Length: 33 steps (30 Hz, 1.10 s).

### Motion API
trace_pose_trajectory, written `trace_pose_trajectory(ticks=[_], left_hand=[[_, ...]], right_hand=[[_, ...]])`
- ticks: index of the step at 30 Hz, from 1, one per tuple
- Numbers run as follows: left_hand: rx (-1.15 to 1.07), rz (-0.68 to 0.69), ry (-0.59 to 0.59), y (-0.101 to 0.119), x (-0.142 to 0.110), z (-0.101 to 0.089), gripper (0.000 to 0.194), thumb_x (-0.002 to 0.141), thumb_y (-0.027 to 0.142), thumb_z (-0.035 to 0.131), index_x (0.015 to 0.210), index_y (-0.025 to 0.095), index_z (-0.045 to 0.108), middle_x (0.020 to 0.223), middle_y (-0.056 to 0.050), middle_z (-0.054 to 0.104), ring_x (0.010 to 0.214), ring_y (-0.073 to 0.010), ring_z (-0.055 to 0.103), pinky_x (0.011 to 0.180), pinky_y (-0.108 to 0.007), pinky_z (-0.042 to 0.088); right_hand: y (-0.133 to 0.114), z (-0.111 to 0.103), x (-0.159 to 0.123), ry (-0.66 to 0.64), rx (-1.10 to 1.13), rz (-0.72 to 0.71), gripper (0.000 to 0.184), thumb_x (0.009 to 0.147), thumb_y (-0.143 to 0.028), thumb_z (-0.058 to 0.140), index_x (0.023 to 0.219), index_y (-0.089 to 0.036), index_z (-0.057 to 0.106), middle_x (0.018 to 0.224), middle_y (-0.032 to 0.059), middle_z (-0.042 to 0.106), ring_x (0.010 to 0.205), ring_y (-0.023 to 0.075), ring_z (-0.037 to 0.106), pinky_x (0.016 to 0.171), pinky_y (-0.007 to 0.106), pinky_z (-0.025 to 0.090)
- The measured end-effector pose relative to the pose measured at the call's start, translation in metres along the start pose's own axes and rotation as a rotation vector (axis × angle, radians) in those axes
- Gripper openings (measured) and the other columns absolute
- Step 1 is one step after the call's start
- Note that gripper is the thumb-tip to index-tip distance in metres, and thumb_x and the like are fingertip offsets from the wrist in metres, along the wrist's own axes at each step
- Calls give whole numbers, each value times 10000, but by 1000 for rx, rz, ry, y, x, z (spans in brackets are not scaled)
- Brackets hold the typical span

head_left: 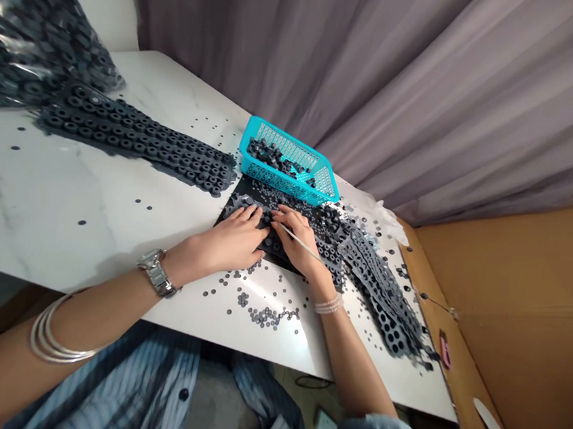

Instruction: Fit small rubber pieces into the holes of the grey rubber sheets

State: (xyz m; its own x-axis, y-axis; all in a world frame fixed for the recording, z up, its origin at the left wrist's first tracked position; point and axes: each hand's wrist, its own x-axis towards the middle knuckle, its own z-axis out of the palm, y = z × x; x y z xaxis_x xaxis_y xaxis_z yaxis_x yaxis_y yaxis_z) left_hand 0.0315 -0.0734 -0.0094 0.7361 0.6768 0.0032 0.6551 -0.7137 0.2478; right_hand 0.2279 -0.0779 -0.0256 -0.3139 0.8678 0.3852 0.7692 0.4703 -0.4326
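My left hand (238, 233) lies over a dark grey sheet of moulded rubber rings (276, 243), fingers stretched out and resting on it. My right hand (299, 240) is closed around a thin pale stick (301, 243); its tip is hidden near the fingertips, close to my left fingers. Under the sheet is a black mat (255, 189), strewn with small grey discs. Just beyond both hands stands a turquoise basket (289, 186) with loose dark rubber pieces (272, 155) in it.
A long sheet of rings (146, 135) lies left, beside a clear bag of dark rings (29, 30). Punched-out sheets (381, 286) are piled right. Small discs (265, 317) scatter near the front edge. A pink-handled tool (445, 349) lies on cardboard (524, 287) at right.
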Motion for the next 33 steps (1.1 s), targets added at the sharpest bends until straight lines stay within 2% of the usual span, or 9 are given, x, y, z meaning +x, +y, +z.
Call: trace_pose_trajectory(ticks=[12, 14, 18, 20, 24, 29, 33], left_hand=[[8, 13, 8, -1, 0, 1, 510, 911, 324, 487, 1361, 84, 504, 1558, -219, 278, 1460, -350, 203, 1166, -456, 203], [9, 14, 0, -1, 0, 0, 511, 915, 325, 477, 1369, 91, 498, 1559, -211, 282, 1460, -346, 205, 1165, -456, 207], [-17, -9, -6, -1, 0, 0, 525, 917, 336, 479, 1382, 93, 495, 1565, -208, 268, 1460, -349, 203, 1171, -452, 189], [-31, -13, -6, -1, 0, 1, 535, 916, 335, 482, 1394, 95, 485, 1574, -209, 244, 1464, -354, 187, 1173, -452, 180], [-49, -13, 5, -2, -1, 3, 540, 917, 350, 477, 1404, 118, 481, 1584, -193, 223, 1466, -357, 174, 1176, -458, 169], [-66, -7, 10, -3, -1, 3, 532, 913, 356, 478, 1388, 118, 494, 1589, -192, 205, 1464, -365, 179, 1171, -468, 182], [-76, -7, 9, -3, -2, 1, 514, 920, 360, 473, 1381, 135, 503, 1599, -165, 187, 1468, -358, 167, 1174, -474, 172]], right_hand=[[2, 6, 13, -14, -225, -121, 192, 997, -280, 365, 983, -225, 549, 1103, 120, 660, 1290, 256, 482, 984, 442, 452], [5, 4, 15, 21, -248, -88, 199, 996, -275, 352, 960, -225, 541, 1094, 126, 643, 1269, 265, 487, 985, 443, 448], [17, -8, 14, 150, -233, 82, 164, 977, -284, 384, 927, -228, 530, 1036, 121, 628, 1114, 269, 559, 932, 440, 479], [22, -15, 10, 178, -194, 142, 141, 962, -290, 424, 914, -230, 541, 1035, 113, 642, 1144, 272, 554, 948, 453, 478], [18, -21, -2, 145, -85, 125, 134, 938, -329, 499, 900, -239, 591, 1180, 94, 652, 1327, 263, 453, 1054, 485, 426], [-2, -13, -10, 37, 48, 20, 126, 938, -331, 522, 952, -258, 625, 1167, 67, 687, 1293, 224, 513, 1062, 449, 436], [-11, -8, -10, -9, 70, -6, 128, 948, -316, 513, 968, -255, 624, 1187, 63, 686, 1303, 215, 510, 1062, 439, 439]])
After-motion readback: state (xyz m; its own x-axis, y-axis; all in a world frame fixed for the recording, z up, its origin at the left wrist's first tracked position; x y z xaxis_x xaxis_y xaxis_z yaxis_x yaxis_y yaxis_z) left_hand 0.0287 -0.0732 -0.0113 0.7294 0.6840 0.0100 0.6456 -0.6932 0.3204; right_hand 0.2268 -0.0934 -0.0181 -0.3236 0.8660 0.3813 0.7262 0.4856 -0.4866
